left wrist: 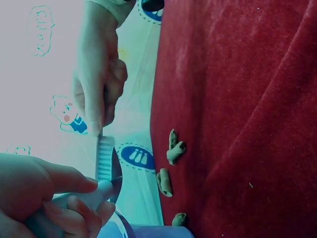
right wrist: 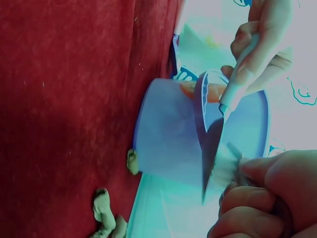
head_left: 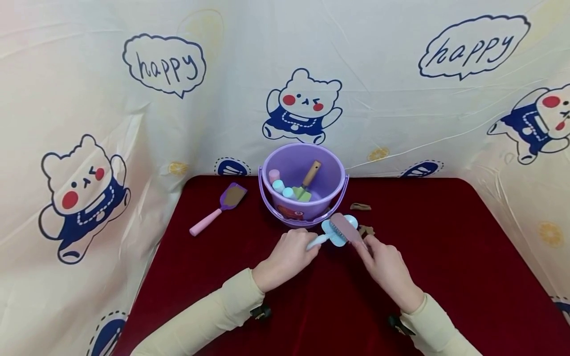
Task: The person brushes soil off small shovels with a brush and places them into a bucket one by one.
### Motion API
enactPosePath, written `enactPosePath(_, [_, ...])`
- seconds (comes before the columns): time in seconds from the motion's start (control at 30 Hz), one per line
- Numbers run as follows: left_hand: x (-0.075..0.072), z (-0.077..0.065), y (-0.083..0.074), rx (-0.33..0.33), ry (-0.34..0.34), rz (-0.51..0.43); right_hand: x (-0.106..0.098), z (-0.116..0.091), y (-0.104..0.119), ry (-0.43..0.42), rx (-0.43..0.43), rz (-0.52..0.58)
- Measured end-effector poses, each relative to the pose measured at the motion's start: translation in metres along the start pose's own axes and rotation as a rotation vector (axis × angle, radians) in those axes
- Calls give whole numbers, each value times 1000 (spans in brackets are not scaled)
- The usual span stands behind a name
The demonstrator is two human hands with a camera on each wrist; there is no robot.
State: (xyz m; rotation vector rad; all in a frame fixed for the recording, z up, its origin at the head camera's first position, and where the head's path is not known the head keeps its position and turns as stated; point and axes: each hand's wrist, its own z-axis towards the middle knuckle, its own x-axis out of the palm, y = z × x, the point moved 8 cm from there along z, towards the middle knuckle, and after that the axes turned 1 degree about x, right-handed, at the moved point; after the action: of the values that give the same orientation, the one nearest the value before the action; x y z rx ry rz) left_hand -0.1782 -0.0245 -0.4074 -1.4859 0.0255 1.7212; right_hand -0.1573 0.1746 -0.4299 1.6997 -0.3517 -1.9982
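My left hand (head_left: 287,257) grips the pale handle of a small light blue trowel (head_left: 339,241), its blade held up in front of the bucket. With my right hand (head_left: 387,269) I hold a mauve brush (head_left: 345,227) by its handle, bristles turned to the blade. In the left wrist view the bristles (left wrist: 105,157) meet the trowel blade. The right wrist view shows the blade (right wrist: 212,148) edge-on beside the blurred bristles. Several brown clumps (head_left: 367,231) lie on the table beyond the brush.
A purple bucket (head_left: 291,153) stands at the table's back, its handle hanging in front. Inside are a green trowel (head_left: 303,195) with a wooden handle and pink and blue handle ends. A purple shovel (head_left: 233,196) with a pink handle lies left on the red cloth (head_left: 213,267).
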Motion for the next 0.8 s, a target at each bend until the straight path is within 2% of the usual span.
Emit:
enactPosePath(0.1, [0,0,1,-6,3,7,-4,2,-3,-14,24,-5])
enactPosePath(0.2, [2,0,3,-23,14,-11,-7,3,1,-39,-1,-7])
enactPosePath(0.33, [3,-1,4,-33,17,-35,0,1,10,10,-75,9])
enactPosePath(0.4, [3,-1,3,-30,12,-36,4,0,11,37,-86,5])
enactPosePath(0.6, [0,-1,2,-25,7,-44,-3,1,4,-10,-41,-34])
enactPosePath(0.8, [-2,1,1,-15,6,-42,-7,1,4,-30,-8,-25])
